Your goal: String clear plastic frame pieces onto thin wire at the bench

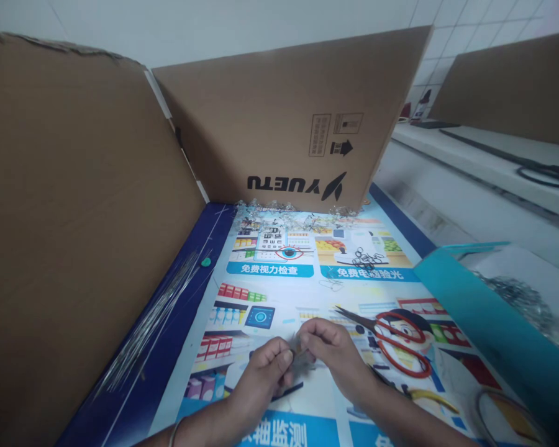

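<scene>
My left hand [271, 367] is closed, thumb and forefinger pinched on something small, greyish and see-through. Close beside it, my right hand [330, 349] pinches at the same small thing, its fingertips nearly meeting those of the left. Blur and fingers hide what the piece is. Just right of my right hand lie scissors [403, 347] with red-orange handles, blades pointing left. Beyond the hands is a thin loop of wire [331, 284], and farther off sits a small heap of dark rings [367, 257].
Cardboard panels [279, 124] wall the back and left. Clear bits [284, 216] line the back panel's foot. Thin metal wires [153, 323] lie left by a green disc [205, 262]. At right stands a teal box [484, 323] holding metal pieces [522, 298]; yellow-handled pliers [431, 397] lie nearby.
</scene>
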`<act>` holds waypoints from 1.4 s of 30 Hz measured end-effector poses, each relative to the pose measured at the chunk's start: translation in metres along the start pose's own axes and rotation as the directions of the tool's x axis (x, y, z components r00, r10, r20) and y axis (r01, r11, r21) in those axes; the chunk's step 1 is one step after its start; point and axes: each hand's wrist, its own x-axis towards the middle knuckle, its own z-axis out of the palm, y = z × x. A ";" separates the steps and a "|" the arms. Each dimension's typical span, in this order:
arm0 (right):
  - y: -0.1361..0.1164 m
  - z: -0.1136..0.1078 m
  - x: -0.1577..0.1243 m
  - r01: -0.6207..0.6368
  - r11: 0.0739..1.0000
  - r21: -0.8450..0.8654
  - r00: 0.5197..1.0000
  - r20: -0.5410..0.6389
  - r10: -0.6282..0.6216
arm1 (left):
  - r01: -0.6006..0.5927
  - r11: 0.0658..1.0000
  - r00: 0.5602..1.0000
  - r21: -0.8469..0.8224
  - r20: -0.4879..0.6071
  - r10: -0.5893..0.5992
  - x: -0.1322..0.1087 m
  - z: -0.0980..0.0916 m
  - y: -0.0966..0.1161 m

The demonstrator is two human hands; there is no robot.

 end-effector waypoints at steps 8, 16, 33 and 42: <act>-0.001 0.002 0.001 -0.026 0.999 -0.034 0.999 -0.043 0.025 | 0.013 1.000 1.000 -0.014 -0.013 -0.013 0.001 0.001 0.001; 0.000 0.002 0.000 -0.034 0.997 -0.075 0.998 -0.055 0.030 | -0.002 1.000 1.000 -0.012 -0.027 0.001 0.000 0.002 0.001; 0.003 0.002 -0.001 -0.021 0.998 -0.065 0.998 -0.068 0.017 | -0.017 1.000 0.996 0.008 -0.091 0.018 -0.001 0.003 0.000; 0.003 0.002 -0.001 -0.006 0.999 -0.040 0.999 -0.035 0.005 | -0.032 0.999 0.997 0.025 -0.069 0.033 -0.001 0.001 -0.002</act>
